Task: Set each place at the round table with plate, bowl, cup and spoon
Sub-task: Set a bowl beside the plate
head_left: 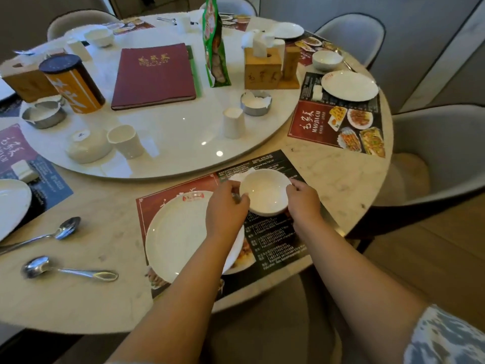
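A white bowl [265, 193] sits just above the near placemat [275, 240], held on both sides: my left hand [225, 208] grips its left rim and my right hand [301, 200] its right rim. Something metallic shows between my left fingers, too hidden to name. A white plate [181, 235] lies on the same placemat, left of the bowl and partly under my left forearm. Two spoons [52, 233] [68, 270] lie on the bare marble to the left. Two white cups [126, 141] [233, 123] and an overturned bowl [88, 148] stand on the turntable.
The glass turntable [170, 158] carries a maroon menu book [154, 74], tissue boxes [262, 72], an orange canister [73, 82], a green packet [215, 48] and two metal ashtrays [256, 102]. Places at right [349, 85] and left [10, 203] have plates. Grey chairs [446, 158] ring the table.
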`<action>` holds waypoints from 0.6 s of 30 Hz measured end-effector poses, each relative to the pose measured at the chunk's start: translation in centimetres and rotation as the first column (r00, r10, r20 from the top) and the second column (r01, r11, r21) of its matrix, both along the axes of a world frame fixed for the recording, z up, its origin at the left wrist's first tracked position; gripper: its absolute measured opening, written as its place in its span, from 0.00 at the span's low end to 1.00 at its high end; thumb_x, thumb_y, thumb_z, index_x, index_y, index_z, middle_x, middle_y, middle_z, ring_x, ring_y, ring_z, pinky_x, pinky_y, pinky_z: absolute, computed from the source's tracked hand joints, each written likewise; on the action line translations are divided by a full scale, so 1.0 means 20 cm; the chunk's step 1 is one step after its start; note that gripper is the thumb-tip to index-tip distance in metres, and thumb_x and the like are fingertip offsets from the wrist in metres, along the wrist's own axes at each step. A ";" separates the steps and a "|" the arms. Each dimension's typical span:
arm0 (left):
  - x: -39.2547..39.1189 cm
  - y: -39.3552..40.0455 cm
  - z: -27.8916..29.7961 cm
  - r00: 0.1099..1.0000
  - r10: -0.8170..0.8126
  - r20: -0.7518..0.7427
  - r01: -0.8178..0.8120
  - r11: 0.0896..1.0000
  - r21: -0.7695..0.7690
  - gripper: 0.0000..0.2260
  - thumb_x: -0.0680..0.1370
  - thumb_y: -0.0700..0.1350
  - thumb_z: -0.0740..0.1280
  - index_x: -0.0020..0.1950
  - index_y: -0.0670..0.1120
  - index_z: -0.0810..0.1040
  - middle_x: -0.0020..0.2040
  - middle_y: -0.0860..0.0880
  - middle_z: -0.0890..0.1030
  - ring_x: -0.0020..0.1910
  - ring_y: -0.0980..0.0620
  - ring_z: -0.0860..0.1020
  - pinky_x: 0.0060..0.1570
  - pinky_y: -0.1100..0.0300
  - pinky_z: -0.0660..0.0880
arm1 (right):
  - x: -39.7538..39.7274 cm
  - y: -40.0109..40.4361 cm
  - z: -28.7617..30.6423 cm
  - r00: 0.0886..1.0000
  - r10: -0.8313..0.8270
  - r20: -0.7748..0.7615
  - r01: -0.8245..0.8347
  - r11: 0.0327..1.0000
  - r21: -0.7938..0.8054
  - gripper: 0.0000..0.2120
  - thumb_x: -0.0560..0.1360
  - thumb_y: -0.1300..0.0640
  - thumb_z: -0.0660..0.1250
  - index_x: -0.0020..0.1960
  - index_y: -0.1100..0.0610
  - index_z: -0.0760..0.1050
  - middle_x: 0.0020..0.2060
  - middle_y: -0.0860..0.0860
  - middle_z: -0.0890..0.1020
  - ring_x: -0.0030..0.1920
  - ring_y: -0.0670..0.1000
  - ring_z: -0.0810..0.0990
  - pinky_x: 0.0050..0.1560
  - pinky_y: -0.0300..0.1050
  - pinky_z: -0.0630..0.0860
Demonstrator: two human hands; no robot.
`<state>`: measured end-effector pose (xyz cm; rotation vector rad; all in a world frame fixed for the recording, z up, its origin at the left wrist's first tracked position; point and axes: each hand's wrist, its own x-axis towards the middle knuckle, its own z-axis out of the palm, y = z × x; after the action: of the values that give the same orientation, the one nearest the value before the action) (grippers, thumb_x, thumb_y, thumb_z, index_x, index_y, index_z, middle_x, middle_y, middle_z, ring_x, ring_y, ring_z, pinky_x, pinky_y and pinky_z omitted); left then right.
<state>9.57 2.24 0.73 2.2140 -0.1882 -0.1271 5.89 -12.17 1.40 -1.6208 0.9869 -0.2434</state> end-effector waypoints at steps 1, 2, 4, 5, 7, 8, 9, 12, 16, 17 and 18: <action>-0.02 -0.01 -0.01 1.000 -0.006 0.004 0.006 1.000 0.011 0.13 0.76 0.46 0.68 0.59 0.48 0.76 0.56 0.51 0.79 0.52 0.53 0.77 0.44 0.62 0.71 | -0.02 -0.01 -0.01 1.000 0.005 -0.007 -0.005 1.000 0.005 0.18 0.79 0.58 0.57 0.68 0.54 0.72 0.65 0.52 0.75 0.58 0.52 0.73 0.61 0.51 0.74; -0.04 -0.01 -0.02 1.000 -0.006 0.002 0.006 1.000 0.024 0.13 0.75 0.46 0.69 0.59 0.47 0.76 0.56 0.51 0.79 0.52 0.53 0.77 0.45 0.61 0.72 | -0.04 -0.02 -0.03 1.000 0.010 -0.015 -0.010 1.000 0.005 0.18 0.79 0.58 0.57 0.68 0.54 0.72 0.65 0.52 0.75 0.58 0.51 0.72 0.59 0.49 0.73; -0.07 -0.02 -0.05 1.000 -0.011 0.007 0.011 0.998 0.058 0.14 0.73 0.48 0.70 0.58 0.48 0.76 0.54 0.51 0.79 0.52 0.52 0.77 0.48 0.57 0.76 | -0.08 -0.03 -0.05 1.000 0.017 -0.023 -0.017 1.000 -0.001 0.18 0.79 0.58 0.57 0.67 0.53 0.74 0.63 0.52 0.77 0.56 0.51 0.72 0.56 0.48 0.73; -0.08 -0.02 -0.06 1.000 -0.018 0.015 0.017 0.997 0.072 0.14 0.73 0.49 0.70 0.57 0.49 0.76 0.54 0.51 0.79 0.51 0.52 0.77 0.49 0.54 0.78 | -0.09 -0.04 -0.06 1.000 0.017 -0.022 -0.017 1.000 -0.006 0.17 0.79 0.59 0.57 0.66 0.53 0.75 0.62 0.52 0.77 0.54 0.50 0.72 0.55 0.47 0.73; -0.10 -0.02 -0.07 0.999 -0.025 0.024 0.023 0.996 0.084 0.14 0.72 0.49 0.71 0.55 0.49 0.76 0.52 0.51 0.79 0.50 0.51 0.77 0.50 0.49 0.79 | -0.10 -0.04 -0.07 1.000 0.023 -0.014 -0.023 1.000 -0.015 0.17 0.79 0.59 0.57 0.65 0.53 0.76 0.61 0.52 0.79 0.54 0.50 0.73 0.55 0.48 0.74; -0.10 -0.02 -0.07 0.999 -0.024 0.027 0.022 0.996 0.085 0.14 0.72 0.50 0.71 0.55 0.49 0.76 0.52 0.51 0.79 0.50 0.51 0.77 0.50 0.48 0.79 | -0.11 -0.04 -0.07 1.000 0.026 -0.015 -0.026 0.999 -0.019 0.17 0.79 0.59 0.57 0.64 0.53 0.76 0.61 0.52 0.79 0.55 0.50 0.74 0.55 0.48 0.75; -0.10 -0.02 -0.08 0.999 -0.021 0.029 0.018 0.996 0.087 0.13 0.71 0.50 0.72 0.54 0.49 0.76 0.52 0.51 0.79 0.50 0.51 0.77 0.50 0.48 0.79 | -0.11 -0.04 -0.07 0.999 0.031 -0.020 -0.031 0.999 -0.027 0.18 0.78 0.59 0.57 0.65 0.52 0.76 0.61 0.51 0.79 0.55 0.51 0.74 0.54 0.47 0.75; -0.11 -0.02 -0.08 0.999 -0.015 0.034 0.012 0.995 0.098 0.13 0.71 0.51 0.72 0.53 0.50 0.75 0.52 0.52 0.80 0.51 0.52 0.77 0.50 0.48 0.78 | -0.10 -0.05 -0.06 0.994 0.071 -0.082 -0.079 0.992 -0.096 0.18 0.78 0.57 0.58 0.65 0.50 0.76 0.61 0.50 0.79 0.54 0.50 0.74 0.52 0.47 0.74; -0.06 0.00 -0.07 0.998 0.003 0.055 -0.007 0.998 0.066 0.11 0.74 0.50 0.69 0.55 0.50 0.77 0.52 0.52 0.80 0.52 0.52 0.77 0.52 0.50 0.77 | -0.06 -0.07 -0.02 0.961 0.137 -0.239 -0.213 0.921 -0.326 0.20 0.76 0.49 0.60 0.68 0.46 0.72 0.62 0.53 0.75 0.63 0.56 0.69 0.54 0.50 0.72; -0.03 0.00 -0.06 0.998 0.012 0.060 -0.014 0.999 0.042 0.10 0.75 0.49 0.68 0.55 0.49 0.77 0.52 0.52 0.80 0.52 0.52 0.77 0.52 0.51 0.77 | -0.03 -0.07 0.00 0.961 0.150 -0.232 -0.227 0.906 -0.356 0.19 0.76 0.49 0.61 0.67 0.46 0.72 0.61 0.53 0.74 0.63 0.56 0.68 0.52 0.50 0.71; 0.02 0.00 -0.04 0.997 0.017 0.074 -0.019 0.999 0.028 0.10 0.75 0.48 0.68 0.55 0.49 0.77 0.51 0.51 0.80 0.52 0.51 0.77 0.52 0.51 0.77 | 0.01 -0.07 0.03 0.964 0.172 -0.205 -0.239 0.896 -0.374 0.17 0.76 0.50 0.61 0.65 0.46 0.74 0.59 0.53 0.74 0.62 0.56 0.67 0.50 0.48 0.69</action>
<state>9.95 2.34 -0.15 2.2501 -0.2081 -0.0388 6.08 -13.58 1.95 -2.1333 0.9193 -0.1702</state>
